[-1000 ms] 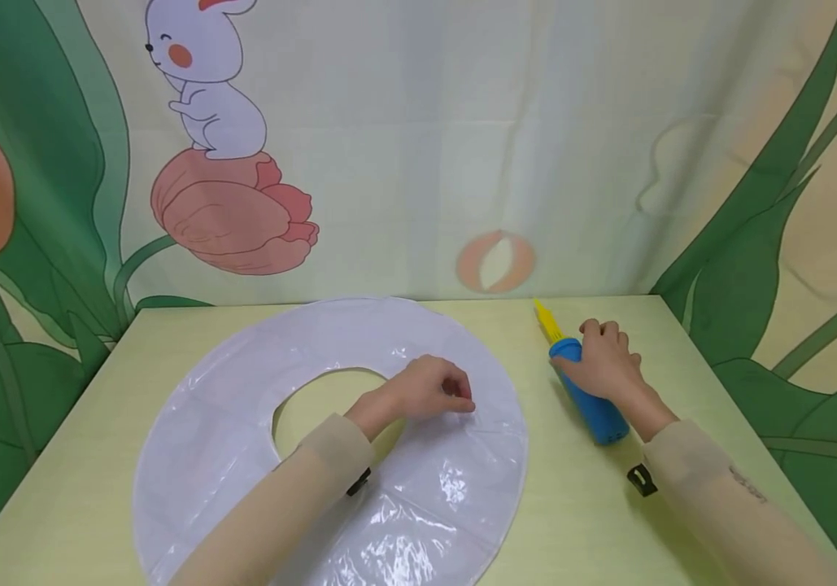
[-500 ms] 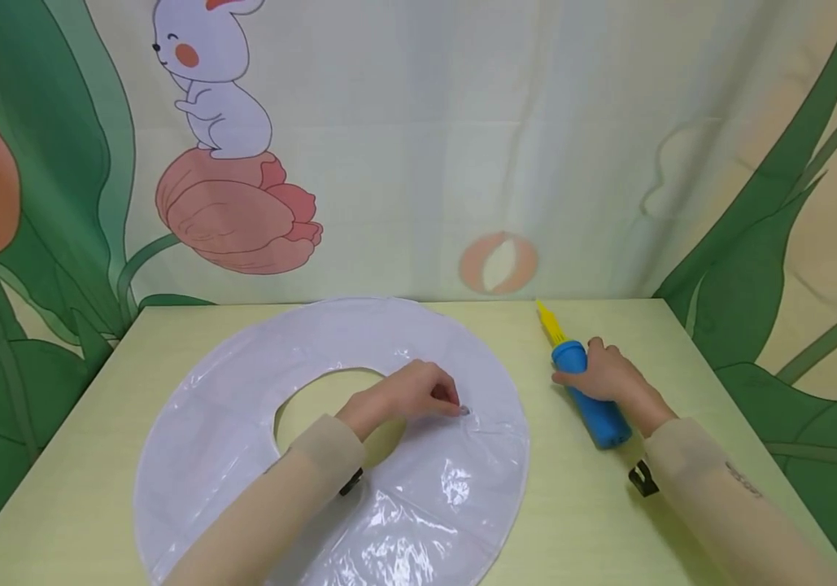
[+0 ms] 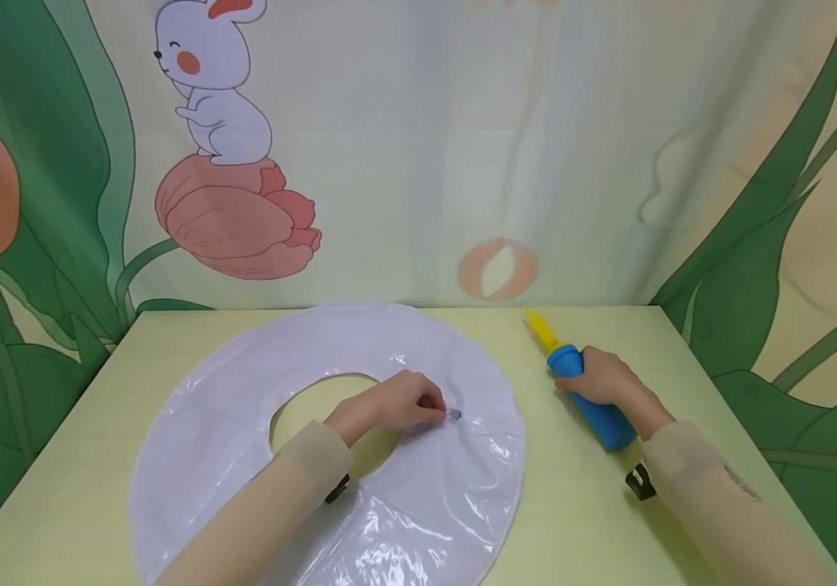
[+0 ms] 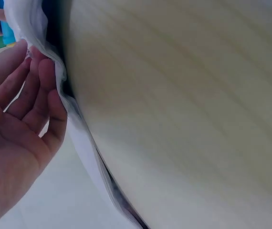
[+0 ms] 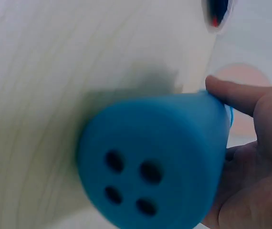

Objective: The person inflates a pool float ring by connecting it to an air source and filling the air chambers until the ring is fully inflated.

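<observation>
A flat white swim ring (image 3: 198,439) of shiny plastic lies on the table, left of centre in the head view. My left hand (image 3: 396,400) reaches across its centre hole and pinches a small clear valve (image 3: 455,414) on the ring's right side. In the left wrist view, thumb and fingertips meet there beside the ring's inner edge (image 4: 88,143). My right hand (image 3: 601,381) grips a blue hand pump (image 3: 604,423) with a yellow nozzle (image 3: 541,327) pointing away from me. The pump's end, with several holes, faces the right wrist camera.
The pale yellow table (image 3: 557,521) ends at a curtain (image 3: 389,212) printed with a rabbit, tulips and leaves. Black wrist straps (image 3: 640,482) show under the sleeves.
My left hand has drawn slightly left, and the valve now shows past its fingertips. My right hand has closed round the pump and tilted it, its nozzle shifting slightly left.
</observation>
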{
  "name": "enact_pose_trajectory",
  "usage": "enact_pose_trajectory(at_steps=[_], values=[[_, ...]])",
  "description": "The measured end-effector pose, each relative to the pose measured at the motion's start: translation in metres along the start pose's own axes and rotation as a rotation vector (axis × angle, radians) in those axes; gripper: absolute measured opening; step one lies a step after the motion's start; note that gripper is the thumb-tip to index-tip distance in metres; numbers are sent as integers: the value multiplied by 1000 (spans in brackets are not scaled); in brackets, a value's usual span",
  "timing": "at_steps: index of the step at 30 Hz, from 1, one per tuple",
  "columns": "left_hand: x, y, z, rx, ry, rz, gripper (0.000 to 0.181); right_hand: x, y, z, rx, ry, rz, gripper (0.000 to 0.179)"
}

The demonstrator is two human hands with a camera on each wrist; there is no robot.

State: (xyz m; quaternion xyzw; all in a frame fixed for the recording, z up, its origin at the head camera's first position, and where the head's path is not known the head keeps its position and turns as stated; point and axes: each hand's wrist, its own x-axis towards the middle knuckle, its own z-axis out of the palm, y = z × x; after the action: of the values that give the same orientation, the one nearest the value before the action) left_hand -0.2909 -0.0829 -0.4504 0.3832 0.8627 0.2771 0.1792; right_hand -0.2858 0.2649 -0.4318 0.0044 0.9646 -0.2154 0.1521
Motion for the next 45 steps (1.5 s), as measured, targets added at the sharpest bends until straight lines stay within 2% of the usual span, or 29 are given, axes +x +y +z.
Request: enact_pose_trajectory(at_steps=[7,13,21,28,38,45], values=[[-9,-7,-5,-1,-3,-33,7,-2,-2,-3,25,36,-93,73],[-17,-13,-8,-15,-27,-59,8,-3,-6,-4,40,-2,-172,77],[-25,-20,-13,-29,-35,-83,7,-11,-18,-12,69,-12,-222,77],[-33,-26,-20,-36,-36,-110,7,-13,-19,-12,105,12,-236,68],[-42,-35,-27,-45,-33,-129,6,-11,-20,-2,64,61,-332,67],[-47,-38,-32,-59,-37,-138,6,-17,-32,1,28,34,-370,65]])
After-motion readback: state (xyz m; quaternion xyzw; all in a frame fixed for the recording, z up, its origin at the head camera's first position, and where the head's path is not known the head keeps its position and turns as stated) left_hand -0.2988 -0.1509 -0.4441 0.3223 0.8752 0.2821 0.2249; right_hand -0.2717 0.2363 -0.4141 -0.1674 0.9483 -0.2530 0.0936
